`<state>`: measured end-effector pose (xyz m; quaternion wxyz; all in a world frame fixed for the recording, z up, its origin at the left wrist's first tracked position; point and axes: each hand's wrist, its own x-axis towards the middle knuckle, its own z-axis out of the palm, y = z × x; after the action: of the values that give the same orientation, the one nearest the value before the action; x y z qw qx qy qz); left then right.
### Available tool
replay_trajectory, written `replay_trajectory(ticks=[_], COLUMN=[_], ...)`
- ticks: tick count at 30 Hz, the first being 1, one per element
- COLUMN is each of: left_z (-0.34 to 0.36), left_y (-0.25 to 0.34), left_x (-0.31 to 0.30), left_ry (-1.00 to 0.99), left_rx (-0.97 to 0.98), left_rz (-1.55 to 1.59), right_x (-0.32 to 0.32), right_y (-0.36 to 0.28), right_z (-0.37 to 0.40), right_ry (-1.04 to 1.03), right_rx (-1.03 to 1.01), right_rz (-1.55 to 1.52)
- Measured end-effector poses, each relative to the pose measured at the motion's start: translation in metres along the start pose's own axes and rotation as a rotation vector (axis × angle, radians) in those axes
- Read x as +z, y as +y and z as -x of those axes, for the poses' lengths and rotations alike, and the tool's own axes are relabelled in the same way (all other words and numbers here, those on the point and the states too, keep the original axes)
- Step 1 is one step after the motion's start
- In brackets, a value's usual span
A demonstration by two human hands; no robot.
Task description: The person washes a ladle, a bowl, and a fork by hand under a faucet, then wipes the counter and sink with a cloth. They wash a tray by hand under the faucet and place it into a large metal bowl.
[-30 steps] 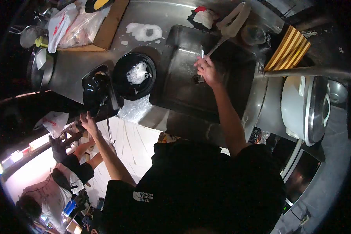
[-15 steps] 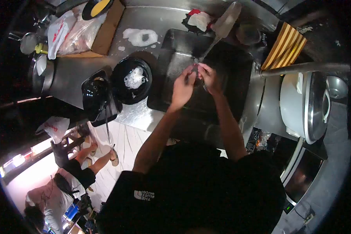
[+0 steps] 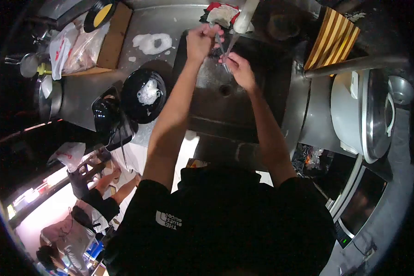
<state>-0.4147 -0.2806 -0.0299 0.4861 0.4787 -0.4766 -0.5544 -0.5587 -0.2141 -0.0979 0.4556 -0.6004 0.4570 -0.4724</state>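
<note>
Over the upper part of the dark sink (image 3: 244, 110), my left hand (image 3: 202, 42) is closed near the faucet (image 3: 246, 17), its fingertips at the upper end of a thin, shiny utensil (image 3: 220, 45). My right hand (image 3: 238, 69) pinches the lower end of the same utensil, slightly lower and to the right. What kind of utensil it is cannot be made out. Just above my left hand lie red, white and black cloths (image 3: 221, 14). A black bowl (image 3: 132, 99) with a foamy white sponge (image 3: 149, 93) stands left of the sink.
Foam (image 3: 152, 43) lies on the steel counter beside a cardboard box (image 3: 116, 39) with bags. Black dishes (image 3: 106, 112) stand at the counter's left edge. On the right are a striped board (image 3: 333, 41), a pipe (image 3: 354, 66) and a white cooker (image 3: 347, 108). Another person (image 3: 69, 234) is at lower left.
Both hands have moved up toward the faucet and cloths, and are farther apart. The utensil between them shows more clearly. The camera view has shifted a little.
</note>
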Motion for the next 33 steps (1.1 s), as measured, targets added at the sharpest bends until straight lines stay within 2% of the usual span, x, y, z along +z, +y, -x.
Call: replay_trajectory(ticks=[1, 2, 4, 8, 10, 14, 16, 17, 18, 19, 21, 23, 24, 26, 27, 29, 30, 32, 33], left_z=[-0.005, -0.004, -0.006, -0.006, -0.005, -0.002, 0.009, 0.020, 0.030, 0.041, 0.057, 0.069, 0.069, 0.065, 0.064, 0.057, 0.056, 0.063, 0.072], left_y=[0.008, 0.014, 0.018, 0.016, 0.011, -0.024, -0.044, -0.049, -0.058, -0.079, -0.104, -0.116, -0.119, -0.122, -0.115, -0.088, -0.078, -0.059, -0.057], left_x=[0.002, 0.003, 0.003, 0.001, 0.001, -0.003, -0.002, 0.000, 0.003, 0.006, 0.011, 0.012, 0.012, 0.009, 0.009, 0.009, 0.008, -0.004, -0.015], left_ry=[0.015, 0.016, 0.007, 0.035, 0.059, 0.040, 0.023, -0.007, -0.013, -0.073, -0.135, -0.216, -0.215, -0.087, -0.087, 0.089, 0.083, 0.118, 0.053], left_rx=[0.024, 0.029, 0.131, 0.065, 0.040, -0.006, -0.121, -0.145, -0.144, -0.142, -0.140, -0.214, -0.215, -0.380, -0.378, -0.265, -0.262, -0.171, -0.141], left_rz=[0.052, 0.049, -0.099, -0.062, -0.001, -0.001, 0.198, 0.109, 0.113, 0.252, 0.392, 0.207, 0.210, 0.352, 0.352, 0.266, 0.265, -0.038, -0.262], right_x=[-0.001, -0.001, 0.000, 0.000, 0.004, 0.008, 0.007, 0.002, -0.005, -0.012, -0.019, -0.019, -0.022, -0.022, -0.021, -0.020, -0.021, -0.021, -0.018], right_y=[0.006, 0.012, 0.005, -0.004, -0.014, 0.012, 0.025, 0.029, 0.028, 0.029, 0.048, 0.050, 0.045, 0.038, 0.041, 0.055, 0.066, 0.064, 0.049], right_z=[-0.005, -0.005, -0.008, -0.004, -0.002, 0.013, 0.024, 0.030, 0.038, 0.044, 0.058, 0.069, 0.074, 0.074, 0.074, 0.068, 0.059, 0.044, 0.033], right_ry=[-0.040, -0.041, -0.124, -0.203, -0.095, -0.131, -0.205, -0.201, -0.238, -0.276, -0.288, -0.306, -0.311, -0.318, -0.284, -0.244, -0.055, 0.138, 0.254], right_rx=[0.090, 0.085, 0.032, 0.101, 0.407, 0.339, 0.081, 0.082, 0.204, 0.327, 0.394, 0.464, 0.524, 0.581, 0.534, 0.479, 0.206, -0.072, 0.162], right_rz=[-0.128, -0.130, -0.331, -0.334, -0.194, -0.235, -0.366, -0.363, -0.279, -0.194, -0.153, -0.119, -0.114, -0.108, -0.199, -0.288, -0.121, 0.043, -0.328])
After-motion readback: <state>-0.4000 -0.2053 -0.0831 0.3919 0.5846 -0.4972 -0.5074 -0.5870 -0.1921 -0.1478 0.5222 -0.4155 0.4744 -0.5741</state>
